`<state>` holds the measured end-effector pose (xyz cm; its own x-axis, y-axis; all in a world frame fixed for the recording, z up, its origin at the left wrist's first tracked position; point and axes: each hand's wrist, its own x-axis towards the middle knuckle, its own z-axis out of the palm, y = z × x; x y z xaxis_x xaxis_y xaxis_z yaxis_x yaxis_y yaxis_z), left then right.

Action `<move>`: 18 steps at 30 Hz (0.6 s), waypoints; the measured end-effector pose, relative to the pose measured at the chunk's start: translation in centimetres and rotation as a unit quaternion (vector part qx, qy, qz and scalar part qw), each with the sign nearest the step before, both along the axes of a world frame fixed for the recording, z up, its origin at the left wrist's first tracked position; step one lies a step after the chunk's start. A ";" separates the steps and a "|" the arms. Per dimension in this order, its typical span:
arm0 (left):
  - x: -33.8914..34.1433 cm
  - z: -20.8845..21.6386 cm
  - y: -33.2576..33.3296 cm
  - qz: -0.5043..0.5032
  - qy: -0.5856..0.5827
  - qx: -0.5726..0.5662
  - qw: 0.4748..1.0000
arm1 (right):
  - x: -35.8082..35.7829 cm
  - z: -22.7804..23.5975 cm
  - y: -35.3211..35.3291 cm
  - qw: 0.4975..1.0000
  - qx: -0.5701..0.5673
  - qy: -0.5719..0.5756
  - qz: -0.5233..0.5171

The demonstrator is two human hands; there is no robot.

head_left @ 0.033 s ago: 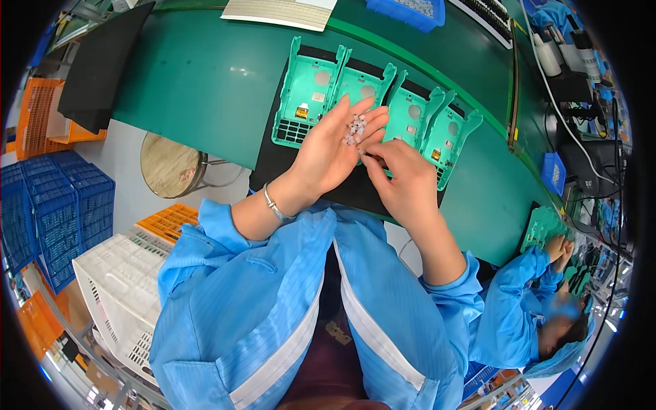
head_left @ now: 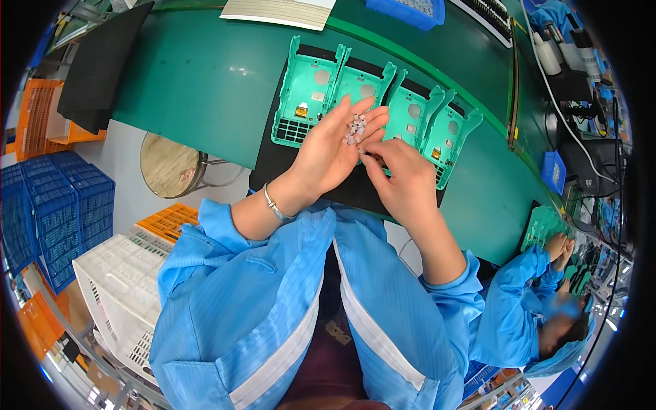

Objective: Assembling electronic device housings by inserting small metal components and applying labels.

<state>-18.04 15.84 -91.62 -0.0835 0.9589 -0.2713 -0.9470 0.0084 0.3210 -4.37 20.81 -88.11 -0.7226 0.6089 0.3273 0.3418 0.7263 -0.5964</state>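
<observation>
My left hand [head_left: 326, 152] is palm up over the workbench, its fingers loosely cupped under a small heap of whitish translucent parts [head_left: 355, 128]. Thumb and forefinger of my right hand [head_left: 404, 167] meet in a pinch at the edge of that palm, with a tiny whitish part [head_left: 362, 152] at the tips. Behind the hands, several green plastic housings stand in a row on a black mat [head_left: 268, 158], among them the leftmost housing [head_left: 301, 85] and the rightmost housing [head_left: 451, 133]. The hands partly cover the middle ones.
Toward the back of the green workbench [head_left: 205, 89] sits a blue bin [head_left: 408, 14] of small white pieces. Another blue bin [head_left: 553, 172] is at the right. A co-worker in blue [head_left: 512, 307] sits there. Left are a round stool [head_left: 171, 164], blue crates [head_left: 58, 212] and a white crate [head_left: 119, 280].
</observation>
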 end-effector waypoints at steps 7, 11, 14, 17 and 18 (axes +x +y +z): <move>0.8 -0.2 0.3 -0.029 0.022 -0.012 0.999 | 0.9 -0.1 0.5 0.998 0.037 -0.051 0.027; 0.8 -0.6 0.0 -0.018 0.035 -0.045 0.998 | 4.1 0.0 2.6 0.998 0.008 -0.046 -0.031; 0.5 -0.8 -0.2 -0.027 0.044 -0.042 0.998 | 7.4 -0.9 6.1 0.986 0.084 -0.126 -0.072; 0.5 -0.6 -0.3 -0.048 0.089 -0.051 0.994 | 8.6 -1.6 8.8 0.966 0.160 -0.194 -0.058; 0.5 -0.8 -0.3 -0.052 0.089 -0.048 0.993 | 8.7 -2.0 9.5 0.965 0.178 -0.186 -0.042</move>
